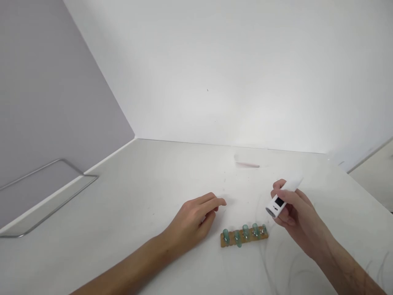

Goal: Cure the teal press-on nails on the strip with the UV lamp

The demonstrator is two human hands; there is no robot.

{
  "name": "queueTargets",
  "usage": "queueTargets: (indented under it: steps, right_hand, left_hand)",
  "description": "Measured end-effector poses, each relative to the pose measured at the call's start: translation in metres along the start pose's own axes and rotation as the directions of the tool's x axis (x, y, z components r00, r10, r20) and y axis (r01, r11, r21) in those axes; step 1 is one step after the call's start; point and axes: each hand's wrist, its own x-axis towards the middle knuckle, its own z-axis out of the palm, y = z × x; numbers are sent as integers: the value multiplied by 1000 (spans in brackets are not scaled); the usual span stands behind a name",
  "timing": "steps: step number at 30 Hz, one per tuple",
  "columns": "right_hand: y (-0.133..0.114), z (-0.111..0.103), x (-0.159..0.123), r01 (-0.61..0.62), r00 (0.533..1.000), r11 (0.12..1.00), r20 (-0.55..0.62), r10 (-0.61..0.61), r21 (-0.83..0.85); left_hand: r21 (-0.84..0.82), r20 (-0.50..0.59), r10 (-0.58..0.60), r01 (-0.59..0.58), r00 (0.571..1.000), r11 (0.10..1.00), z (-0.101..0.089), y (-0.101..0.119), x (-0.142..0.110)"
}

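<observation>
My right hand (293, 207) is wrapped round a white handheld device (278, 204) with a small dark display. The device's round grey end points down and left, above the right end of a brown strip (231, 241). Along that strip stand several glossy translucent green press-on nails (245, 232). My left hand (196, 215) rests on the table up and left of the strip, apart from it. Its index finger stretches out to the right, the other fingers are loosely curled, and I see nothing in it.
Toward the back of the white table (129, 205) lies a thin pink stick-like tool (247, 164). A bent metal wire frame (61, 205) extends along the left edge. White panels (208, 73) rise behind the table, and a grey surface (55, 90) is at left.
</observation>
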Motion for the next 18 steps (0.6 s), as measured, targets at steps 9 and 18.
queueTargets:
  steps: [9,18]
  right_hand:
    - [1,-8,11,-64,995,968,-63,81,243]
    - [-1,-6,8,66,996,998,-52,-67,-20]
  left_hand:
    - [-20,46,-13,14,999,1000,-2,1,0]
    - [-33,56,-16,18,998,999,-1,0,-1]
